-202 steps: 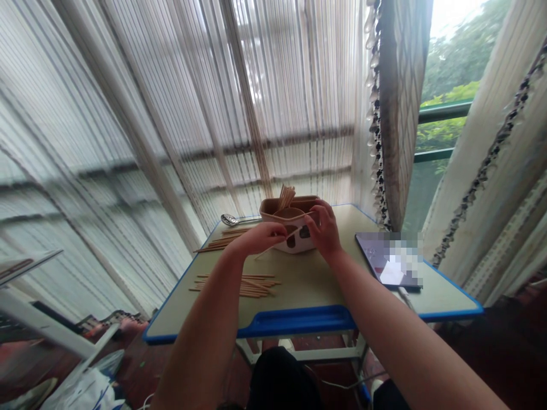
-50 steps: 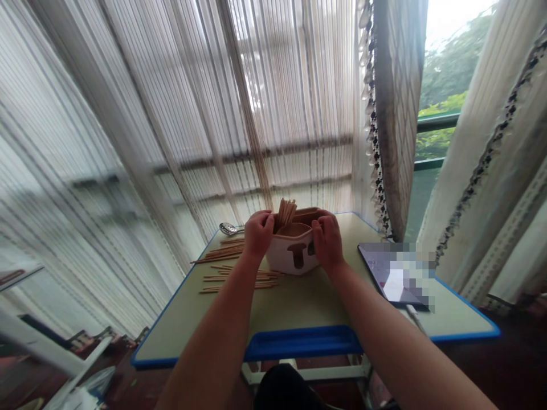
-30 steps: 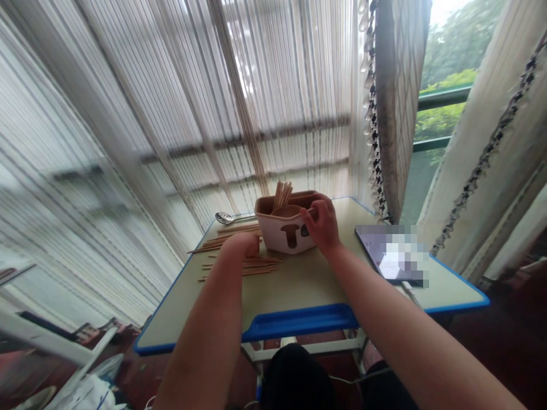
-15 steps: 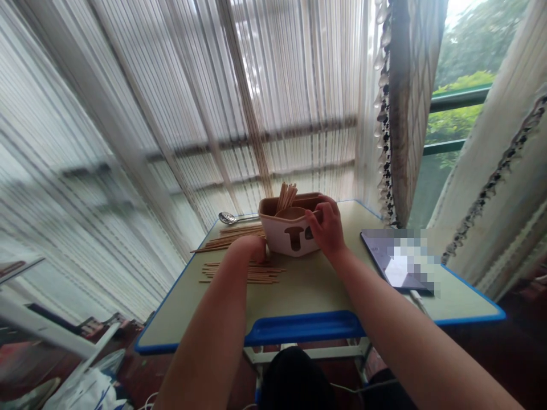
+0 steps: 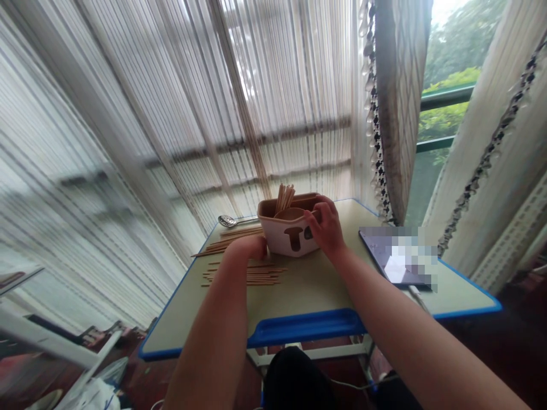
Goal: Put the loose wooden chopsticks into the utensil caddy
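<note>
On tbl [image 5: 307,285], mid: holder [image 5: 278,244], L hand [image 5: 257,246] just to its left (fingers hid, can't tell grip) | R hand [image 5: 327,225] holds its right rim | near sticks [image 5: 265,278] lie L-to-R, this side of L hand, R hand farther off

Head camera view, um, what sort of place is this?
Likely a room in a home, beside a window: long striped curtains, greenery outside and a small blue-edged desk.

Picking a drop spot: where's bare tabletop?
Bare: centre front, between near sticks, box and blue trough; front left corner, nearer than those sticks. Crowded: back left, with far sticks, slotted spoon and left hand.
</note>
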